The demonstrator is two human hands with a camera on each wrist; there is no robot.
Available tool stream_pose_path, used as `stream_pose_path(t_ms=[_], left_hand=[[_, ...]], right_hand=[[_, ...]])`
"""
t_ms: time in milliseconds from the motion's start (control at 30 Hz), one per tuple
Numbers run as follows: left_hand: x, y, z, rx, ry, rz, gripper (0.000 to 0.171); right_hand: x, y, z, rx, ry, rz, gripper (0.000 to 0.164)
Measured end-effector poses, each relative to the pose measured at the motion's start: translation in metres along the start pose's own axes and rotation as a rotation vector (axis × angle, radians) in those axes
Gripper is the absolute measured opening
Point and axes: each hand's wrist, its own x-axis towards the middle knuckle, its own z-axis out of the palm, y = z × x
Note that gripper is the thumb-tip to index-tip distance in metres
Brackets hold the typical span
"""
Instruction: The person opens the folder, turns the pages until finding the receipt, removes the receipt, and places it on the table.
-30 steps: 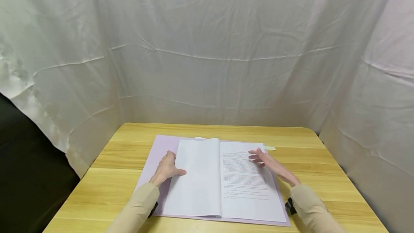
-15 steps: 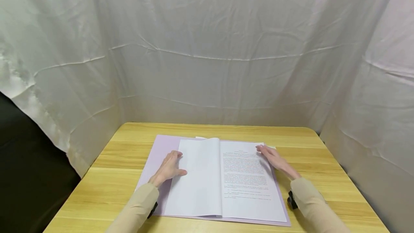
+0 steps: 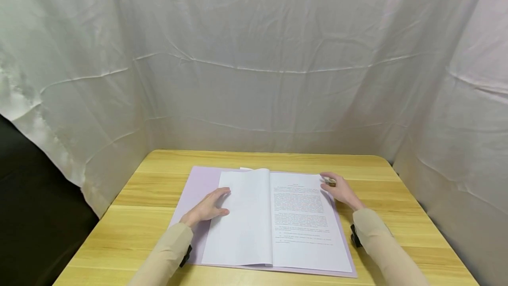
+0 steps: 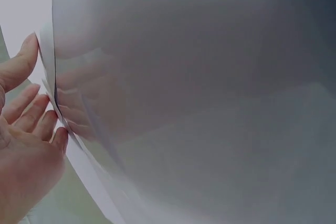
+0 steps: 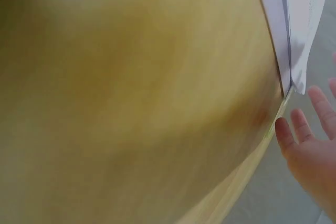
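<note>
A stack of white paper lies unfolded on a lilac folder; the left leaf is blank and the right page carries printed text. My left hand is at the left leaf's outer edge, thumb and fingers spread apart. In the left wrist view its fingertips are right at the sheets' edge. At the top right corner of the printed page is my right hand, thumb and forefinger spread in a C around the corner. The right wrist view shows its fingers extended, just off the paper corner.
The papers lie on a wood-grain table. A white slip sticks out behind the folder's top edge. Pale curtains hang around the back and sides, and something black stands at the left.
My right hand has moved right and slightly away from me, from over the text to the page's top right corner. My left hand's fingers have slid a little right over the blank leaf.
</note>
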Motion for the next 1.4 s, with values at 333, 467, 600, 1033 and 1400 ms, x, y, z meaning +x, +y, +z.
stream_pose_path(t_ms=[333,467,600,1033,1400], left_hand=[[-0.001,-0.005,-0.002,-0.005,-0.082,0.04,0.085],[0.0,-0.004,-0.003,-0.011,-0.097,0.037,0.091],[-0.001,-0.003,-0.003,-0.02,-0.103,0.017,0.092],[-0.002,-0.001,-0.005,-0.048,-0.122,-0.011,0.094],[-0.002,0.0,-0.005,-0.057,-0.132,-0.019,0.094]], right_hand=[[0.013,0.005,-0.001,-0.072,-0.023,-0.028,0.051],[0.017,0.006,0.0,-0.078,-0.036,-0.009,0.052],[0.018,0.005,0.002,-0.065,-0.02,0.017,0.052],[0.028,-0.007,0.007,-0.073,0.173,0.058,0.048],[0.03,-0.006,0.008,-0.127,0.207,0.075,0.038]])
